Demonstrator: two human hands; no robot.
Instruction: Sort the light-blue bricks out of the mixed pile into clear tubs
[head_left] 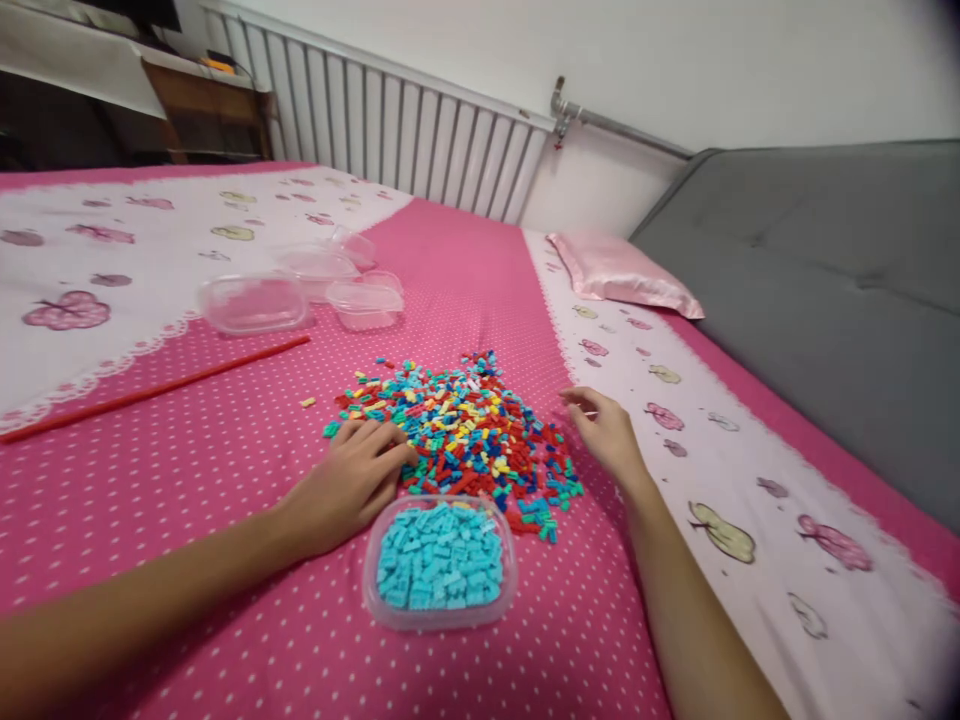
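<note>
A heap of small toy building bricks (465,420) in red, blue, yellow, green and turquoise lies spread on the pink dotted bedspread (262,640). My left hand (360,475) rests at the heap's near left edge, palm down, fingers bent loosely over the bricks; whether a brick is under the fingertips is hidden. To the right of the heap, my right hand (604,435) is held apart from it, fingers spread and slightly curled, with no brick visible in them. Close to me stands a clear plastic container (508,590) filled with turquoise bricks.
Several clear plastic containers (255,305) sit behind the heap on the left. A long red rod (157,388) lies at the left. Further off are a pink pillow (622,272), a grey padded headboard (817,270), a white radiator (390,110) and a wooden desk (210,105).
</note>
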